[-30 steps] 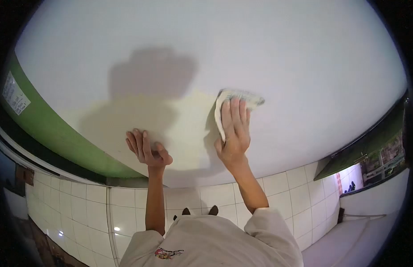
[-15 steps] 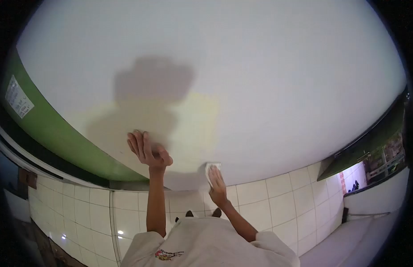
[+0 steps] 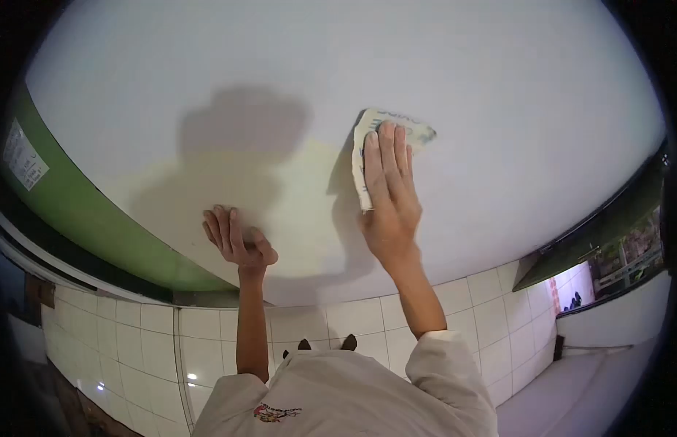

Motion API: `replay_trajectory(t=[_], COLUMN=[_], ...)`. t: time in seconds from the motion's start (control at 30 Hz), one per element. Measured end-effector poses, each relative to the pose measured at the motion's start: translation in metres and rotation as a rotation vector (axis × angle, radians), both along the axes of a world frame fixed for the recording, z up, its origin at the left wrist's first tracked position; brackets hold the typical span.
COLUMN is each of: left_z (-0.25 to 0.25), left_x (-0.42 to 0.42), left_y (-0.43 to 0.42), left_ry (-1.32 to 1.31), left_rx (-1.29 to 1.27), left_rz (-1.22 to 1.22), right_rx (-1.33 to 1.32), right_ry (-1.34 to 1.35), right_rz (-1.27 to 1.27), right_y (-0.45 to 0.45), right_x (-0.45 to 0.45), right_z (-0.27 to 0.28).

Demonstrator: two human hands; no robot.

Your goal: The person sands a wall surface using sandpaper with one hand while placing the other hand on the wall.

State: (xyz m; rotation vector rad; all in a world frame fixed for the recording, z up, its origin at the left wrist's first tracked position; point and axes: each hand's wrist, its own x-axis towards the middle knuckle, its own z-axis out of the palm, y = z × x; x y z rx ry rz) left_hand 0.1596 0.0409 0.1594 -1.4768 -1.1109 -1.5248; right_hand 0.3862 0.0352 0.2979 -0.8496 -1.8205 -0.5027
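Observation:
A pale sheet with printed letters [image 3: 358, 169], perhaps sandpaper, lies against the white wall [image 3: 499, 146]. My right hand [image 3: 391, 186] presses it flat, fingers stretched upward over its face and the thumb side near its lower left edge. To the left, my left hand [image 3: 239, 239] rests on the wall with its fingers apart and slightly bent, holding nothing. Between the two hands the wall shows a yellowish patch [image 3: 309, 211], partly covered by my shadow.
A green wall band [image 3: 112, 218] with a paper notice [image 3: 25, 155] runs along the left. Below are white floor tiles [image 3: 360, 317] and my feet. An opening with a dark frame [image 3: 575, 288] is at the right.
My right hand first went down to the wall's lower edge with the sheet, then came back up, now higher than a second ago. My left hand has stayed on the wall.

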Motion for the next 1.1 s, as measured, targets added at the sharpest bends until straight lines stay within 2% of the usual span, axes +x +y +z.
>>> replay_trajectory(t=[0.13, 0.2, 0.37, 0.5, 0.57, 0.6, 0.67, 0.73, 0.8, 0.87, 0.93, 1.0, 1.03, 1.1], left_z=[-0.002, 0.002, 0.000, 0.007, 0.006, 0.006, 0.004, 0.003, 0.001, 0.001, 0.003, 0.002, 0.001, -0.002], left_x=[0.003, 0.007, 0.003, 0.002, 0.001, 0.000, -0.002, -0.003, -0.003, -0.003, -0.005, -0.007, -0.008, -0.008], left_y=[0.000, 0.006, 0.004, 0.002, 0.002, 0.001, -0.003, -0.005, -0.002, -0.002, -0.003, -0.003, -0.003, -0.004], left_ry=[0.005, -0.030, -0.011, -0.015, -0.017, -0.021, -0.025, -0.015, -0.020, -0.025, -0.027, -0.017, -0.012, -0.007], left_rx=[-0.023, 0.027, 0.036, 0.018, 0.025, 0.011, 0.003, -0.001, -0.009, 0.000, -0.004, 0.005, -0.001, -0.007], left_rz=[0.032, -0.004, -0.009, -0.010, -0.021, -0.015, 0.000, -0.001, 0.015, 0.002, -0.015, -0.003, 0.005, 0.013], right_rx=[0.040, 0.036, -0.098, -0.353, -0.506, -0.502, -0.674, -0.711, -0.465, -0.080, 0.097, 0.120, 0.113, -0.088], right_ry=[0.066, -0.023, -0.139, -0.253, -0.293, -0.292, -0.091, -0.087, 0.126, 0.163, 0.209, 0.108, 0.107, -0.056], right_rz=[-0.002, 0.016, 0.096, 0.136, 0.165, 0.165, 0.272, 0.255, 0.191, 0.137, 0.121, 0.195, 0.197, 0.126], right_y=[0.009, 0.011, -0.001, -0.021, -0.041, -0.055, -0.082, -0.098, -0.096, -0.083, -0.067, -0.049, -0.035, -0.014], right_x=[-0.003, 0.002, 0.014, 0.026, 0.029, 0.030, 0.036, 0.036, 0.032, 0.030, 0.019, 0.008, 0.002, -0.018], right_z=[-0.041, -0.070, -0.188, -0.280, -0.304, -0.308, -0.312, -0.277, -0.222, -0.160, -0.095, -0.045, -0.038, -0.033])
